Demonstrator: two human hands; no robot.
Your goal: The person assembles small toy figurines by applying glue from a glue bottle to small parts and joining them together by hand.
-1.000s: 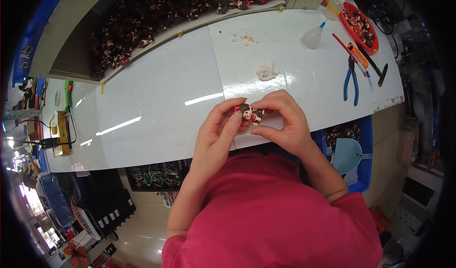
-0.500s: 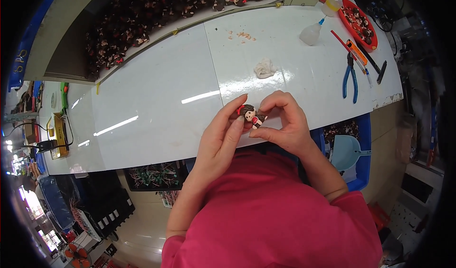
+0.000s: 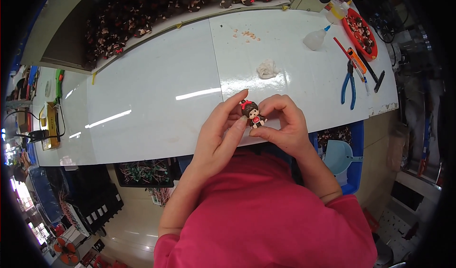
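A small doll figurine (image 3: 253, 114) with dark brown hair, a red bow and a red patch on its front is held above the near edge of the white table. My left hand (image 3: 223, 128) grips it from the left, thumb against its side and fingers behind. From the right, my right hand (image 3: 283, 123) pinches at its side and lower end with thumb and curled forefinger. The doll's back is hidden. Beyond my hands a crumpled white cloth (image 3: 267, 69) lies on the table.
Many similar figurines fill a shelf box (image 3: 142, 28) at the back left. Small beige pieces (image 3: 247, 35), a squeeze bottle (image 3: 315, 39), blue-handled pliers (image 3: 349, 86) and a red basket (image 3: 360, 33) of parts lie at the right. A blue bin with a dustpan (image 3: 338, 156) stands below.
The doll has turned more upright, its front now showing more fully. Both hands keep hold of it. The whole view has shifted slightly.
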